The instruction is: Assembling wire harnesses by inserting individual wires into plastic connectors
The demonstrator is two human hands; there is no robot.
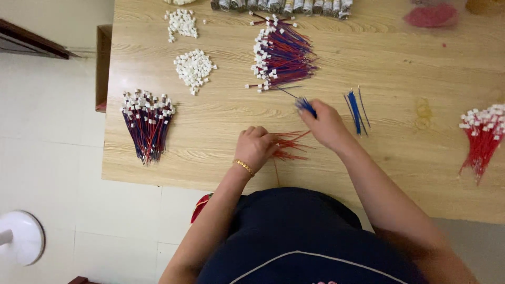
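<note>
Both hands rest on the wooden table. Her left hand is closed around a small bunch of red wires, which stick out to the right of it. Her right hand pinches a blue wire at its fingertips. A few more blue wires lie just right of that hand. Above the hands sits a big pile of red and blue wires with white plugs. Loose white plugs lie up and left.

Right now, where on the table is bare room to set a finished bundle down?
Bare wood lies between the blue wires and the red bundle at right, and between the left bundle and the left hand. The far edge is crowded: white connectors, mixed bundle.
</note>
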